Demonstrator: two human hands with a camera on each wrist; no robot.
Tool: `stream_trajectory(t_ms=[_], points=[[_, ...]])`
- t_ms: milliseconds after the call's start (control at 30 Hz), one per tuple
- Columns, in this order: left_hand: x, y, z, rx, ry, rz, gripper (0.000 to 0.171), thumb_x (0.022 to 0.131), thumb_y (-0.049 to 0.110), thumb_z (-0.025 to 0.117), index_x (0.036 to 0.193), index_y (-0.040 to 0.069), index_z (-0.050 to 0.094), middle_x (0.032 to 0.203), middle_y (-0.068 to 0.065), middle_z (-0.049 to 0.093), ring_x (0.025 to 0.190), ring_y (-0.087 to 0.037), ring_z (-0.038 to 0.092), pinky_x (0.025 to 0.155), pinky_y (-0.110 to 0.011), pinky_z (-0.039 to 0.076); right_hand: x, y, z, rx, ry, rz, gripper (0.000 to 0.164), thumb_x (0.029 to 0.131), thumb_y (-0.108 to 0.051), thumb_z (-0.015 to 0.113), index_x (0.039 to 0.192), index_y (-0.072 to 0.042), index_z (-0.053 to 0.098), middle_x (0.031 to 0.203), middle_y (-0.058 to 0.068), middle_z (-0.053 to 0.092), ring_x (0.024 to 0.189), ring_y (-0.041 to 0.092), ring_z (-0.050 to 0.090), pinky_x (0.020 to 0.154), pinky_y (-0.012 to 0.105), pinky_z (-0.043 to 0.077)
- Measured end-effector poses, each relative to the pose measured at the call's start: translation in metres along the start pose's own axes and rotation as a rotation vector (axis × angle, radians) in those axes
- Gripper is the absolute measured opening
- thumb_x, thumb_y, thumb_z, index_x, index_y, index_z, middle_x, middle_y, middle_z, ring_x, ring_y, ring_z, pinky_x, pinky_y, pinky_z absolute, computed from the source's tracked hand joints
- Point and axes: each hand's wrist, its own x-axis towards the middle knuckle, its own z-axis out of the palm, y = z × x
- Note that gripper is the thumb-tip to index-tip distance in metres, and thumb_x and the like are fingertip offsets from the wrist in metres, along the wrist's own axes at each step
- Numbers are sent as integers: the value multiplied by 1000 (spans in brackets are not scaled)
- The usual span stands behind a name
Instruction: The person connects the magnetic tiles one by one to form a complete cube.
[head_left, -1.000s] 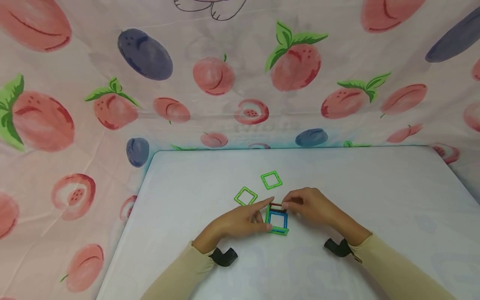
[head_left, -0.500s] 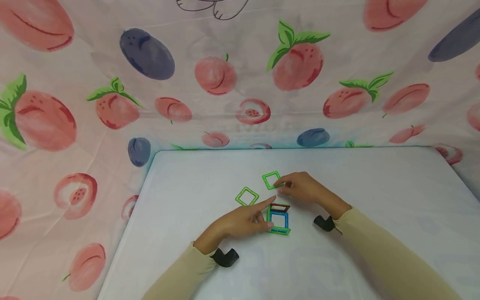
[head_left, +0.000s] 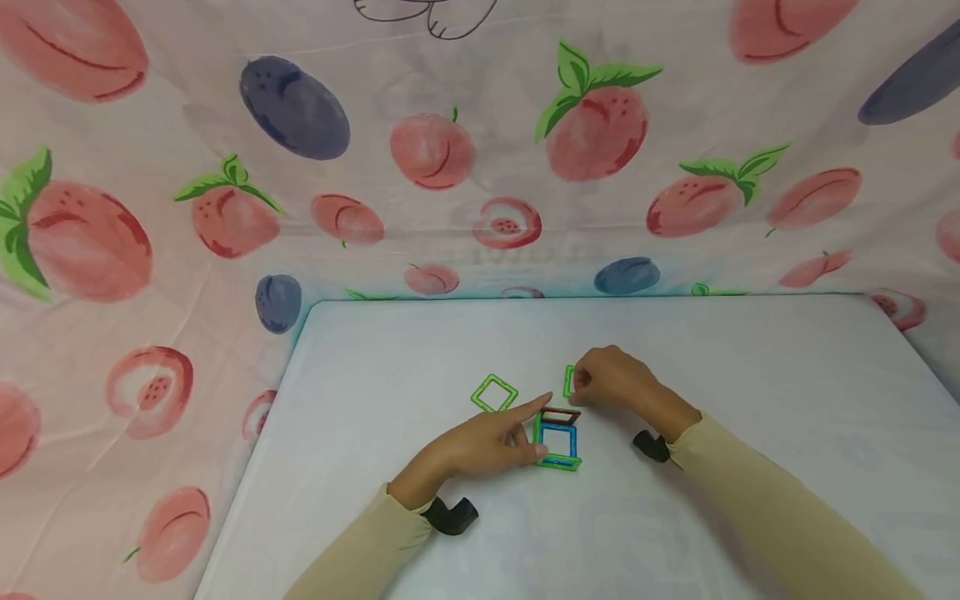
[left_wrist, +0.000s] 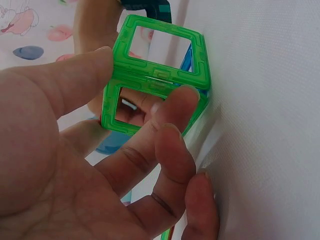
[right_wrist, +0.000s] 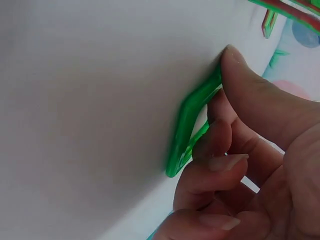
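Right of centre, the right hand [head_left: 617,381] pinched a glossy, angular green plastic frame [right_wrist: 186,122]. The left hand [head_left: 480,446] gripped a green-blue-red square-panelled box [left_wrist: 161,75].

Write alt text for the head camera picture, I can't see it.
A person's right hand pinches a partly hidden green frame while their left hand holds a green, blue and red structure on a white table. Another green square lies beyond; fruit-patterned cloth hangs behind.

No lettering can be read, the faint marks [head_left: 536,252] on the patterned cloth [head_left: 442,204] being illegible.
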Motion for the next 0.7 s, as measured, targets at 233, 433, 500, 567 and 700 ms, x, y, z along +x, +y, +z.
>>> stream_trajectory(t_ms=[233,433,500,567,700], points=[[0,1,0,-7,3,-6,72,98,50,64,160,41,28,94,12,66,84,-5,61,76,-28,48,-21,14,6,47,8,14,27,86,-33,82,70,-16,68,68,-4,58,65,13,51,58,29,40],[-1,1,0,-8,4,-12,72,98,50,64,160,42,28,94,12,66,84,-6,62,77,-28,48,-38,20,14,135,28,-2,35,88,-32,80,64,-14,63,60,-5,48,59,13,46,56,29,35],[-1,1,0,-10,6,-11,72,98,50,64,160,42,28,94,12,66,84,-6,62,77,-29,48,-43,21,16,154,32,-8,34,89,-33,79,66,-14,63,61,-4,47,60,13,46,56,29,35],[0,1,0,-14,6,-12,72,98,49,64,160,42,28,94,12,67,85,-6,62,78,-29,48,-48,21,18,176,34,-18,33,91,-32,77,68,-14,63,61,-5,47,61,13,46,56,28,34],[0,1,1,-13,4,-8,72,98,49,64,160,42,28,94,13,67,85,-5,62,79,-29,48,-58,22,22,245,37,-69,30,97,-30,70,73,-14,64,62,-5,49,62,11,46,56,26,35]])
